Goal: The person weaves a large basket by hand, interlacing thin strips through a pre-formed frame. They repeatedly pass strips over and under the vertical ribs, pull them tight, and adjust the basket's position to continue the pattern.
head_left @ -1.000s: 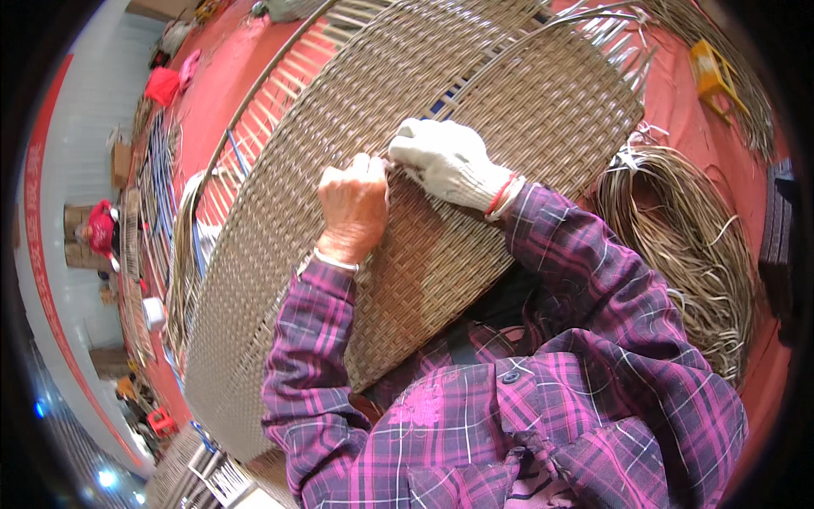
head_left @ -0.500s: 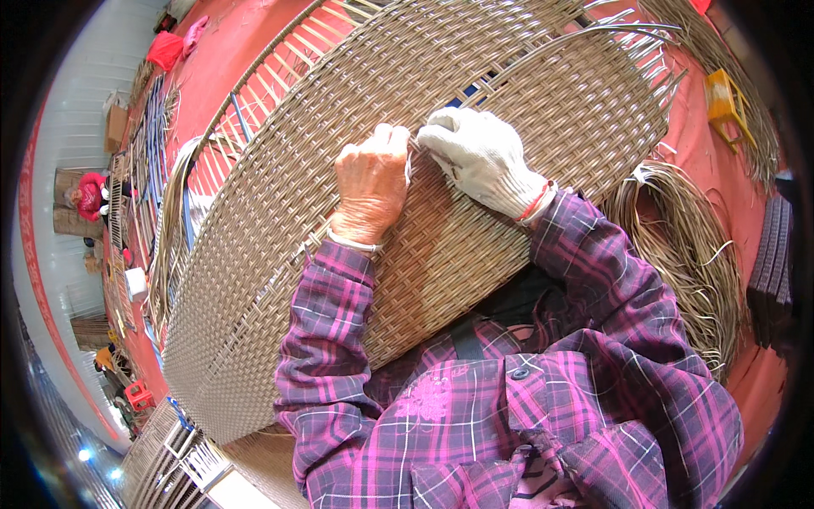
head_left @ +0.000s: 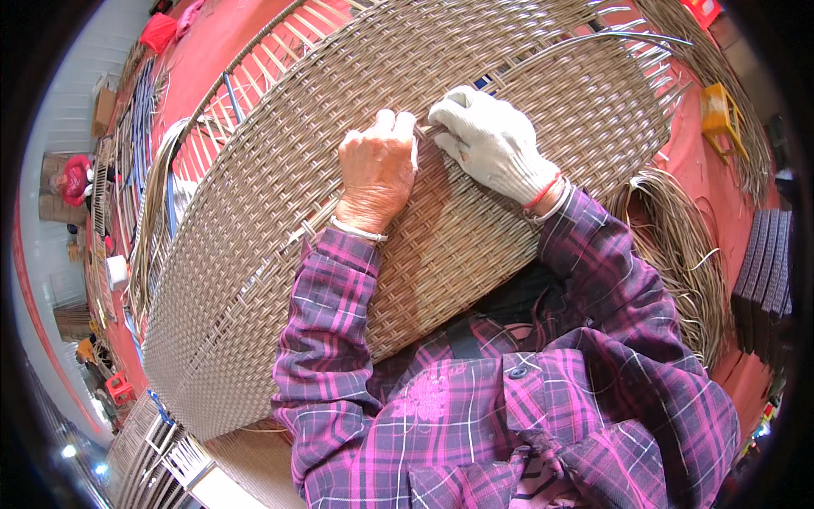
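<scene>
A large curved panel of woven brown plastic wicker point(head_left: 280, 204) lies across my lap and reaches well ahead of me. My bare left hand point(head_left: 377, 174) is closed just above the weave, its fingertips pinching at a thin brown wicker strand point(head_left: 434, 132). Beside it, my right hand point(head_left: 490, 140), in a white knit glove, has thumb and fingers closed on the same strand. Most of that strand is hidden by the fingers. A small dark blue gap point(head_left: 482, 83) shows in the weave beyond the glove. Long loose strand ends point(head_left: 627, 36) stick out at the far right.
A thick bundle of brown strands point(head_left: 678, 263) lies on the red floor to my right, near a yellow stool point(head_left: 721, 119) and stacked dark slats point(head_left: 761, 263). Bare frame slats point(head_left: 254, 76) edge the far left. A person in red point(head_left: 75, 180) is in the left distance.
My right hand has moved slightly right and apart from the left, so a short piece of strand shows between them. Less of the blue gap is visible. The whole view has shifted a little.
</scene>
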The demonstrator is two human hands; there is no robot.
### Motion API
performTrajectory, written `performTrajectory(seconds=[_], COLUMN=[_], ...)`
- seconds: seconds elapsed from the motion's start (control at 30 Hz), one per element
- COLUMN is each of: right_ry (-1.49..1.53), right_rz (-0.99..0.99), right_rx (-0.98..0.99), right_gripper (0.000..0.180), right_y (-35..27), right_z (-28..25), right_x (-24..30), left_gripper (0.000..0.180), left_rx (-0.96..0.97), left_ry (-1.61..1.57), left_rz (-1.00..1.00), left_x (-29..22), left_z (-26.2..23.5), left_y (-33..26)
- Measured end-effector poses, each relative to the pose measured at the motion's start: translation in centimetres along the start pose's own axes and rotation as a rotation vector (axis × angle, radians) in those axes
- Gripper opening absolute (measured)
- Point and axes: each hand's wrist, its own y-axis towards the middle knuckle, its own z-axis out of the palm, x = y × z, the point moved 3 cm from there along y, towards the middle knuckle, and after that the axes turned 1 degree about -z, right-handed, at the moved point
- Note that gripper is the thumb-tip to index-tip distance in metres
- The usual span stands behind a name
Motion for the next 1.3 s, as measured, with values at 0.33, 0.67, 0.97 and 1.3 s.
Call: performTrajectory(seconds=[0.33,0.67,0.97,1.3], right_ry=[-0.009,0.146,0.113,-0.145], right_rz=[-0.055,-0.208,-0.088,0.013], right_rx=[0.079,-0.162,0.15,0.239], right_gripper=[0.021,0.026,0.015,0.005], right_y=[0.7,1.3,1.5,-9.5], right_z=[0.9,5.9,2.1,-8.4], right_x=[0.5,15.0,37.7,52.2], left_gripper=[0.011,0.011,0.013,0.018], left_rx=[-0.026,-0.136,-0.224,-0.212], left_ry=[-0.055,0.101,-0.009,-0.193], left_rz=[0.037,-0.096,-0.097,-0.107], left_x=[1.3,8.3,12.7,0.9], left_z=[0.3,-8.3,-23.0,-44.0], left_y=[-1.2,-12.5,-25.2,-46.0])
